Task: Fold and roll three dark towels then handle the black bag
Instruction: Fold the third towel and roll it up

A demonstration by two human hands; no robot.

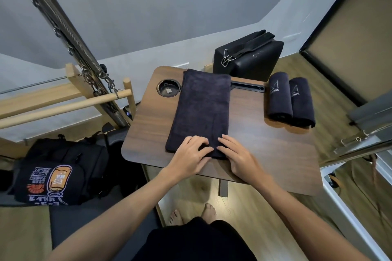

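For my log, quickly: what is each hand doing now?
Left hand: fingers curled on near edge of folded towel.
Right hand: same edge, fingers pressing.

Three dark towels, two hands, one table.

One dark navy terry towel folded into a long flat strip [201, 110] lies on the single walnut-brown wooden tabletop [265, 146]; two dark navy rolled towels [279, 96] [302, 101] sit side by side. One black boxy padded case with a strap [248, 55], one black printed backpack [63, 167], two bare hands [191, 157] [237, 157], two bare feet [209, 211].
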